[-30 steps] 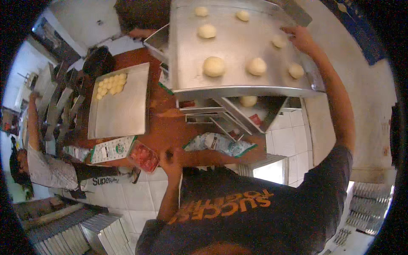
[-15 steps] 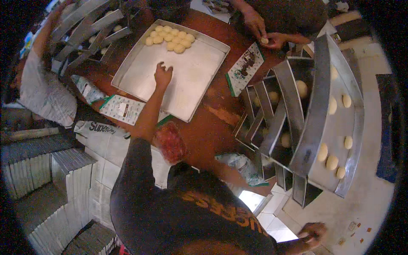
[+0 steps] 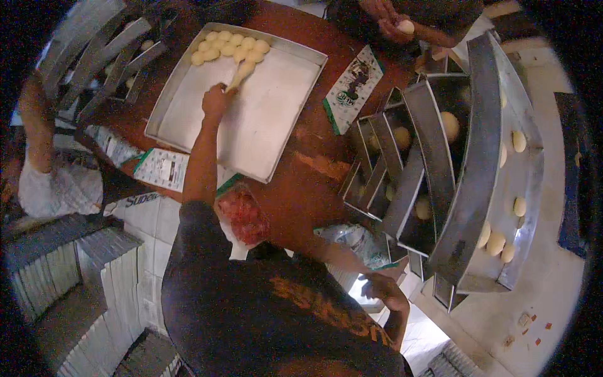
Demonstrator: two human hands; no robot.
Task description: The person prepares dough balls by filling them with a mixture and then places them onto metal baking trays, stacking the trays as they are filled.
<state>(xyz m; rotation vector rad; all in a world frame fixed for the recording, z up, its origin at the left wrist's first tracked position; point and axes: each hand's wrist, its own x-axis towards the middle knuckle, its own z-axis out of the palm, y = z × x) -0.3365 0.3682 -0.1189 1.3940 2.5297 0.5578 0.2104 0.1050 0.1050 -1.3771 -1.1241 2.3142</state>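
My left hand (image 3: 216, 102) is closed at the end of a stretched piece of dough (image 3: 240, 76), inside a shallow square metal tray (image 3: 264, 173). That piece runs up to a cluster of pale round dough balls (image 3: 227, 41), packed together in the tray's far left corner. My right hand (image 3: 383, 293) hangs low on the right, below the table edge, near a crumpled clear plastic bag (image 3: 358, 244). It is dark and blurred, so its fingers cannot be made out well.
Stacked metal trays (image 3: 433, 135) with dough pieces stand at right; more trays (image 3: 107, 53) are at far left. A co-worker's hands (image 3: 396, 25) hold a dough ball. Another person's arm (image 3: 39, 125) is at left. Cartons (image 3: 355, 88) and a red bag (image 3: 244, 215) lie on the table.
My left hand, open over the tray before, is now closed on dough drawn out from the cluster. My right hand has come up and leftward from the lower right. The view has shifted slightly.
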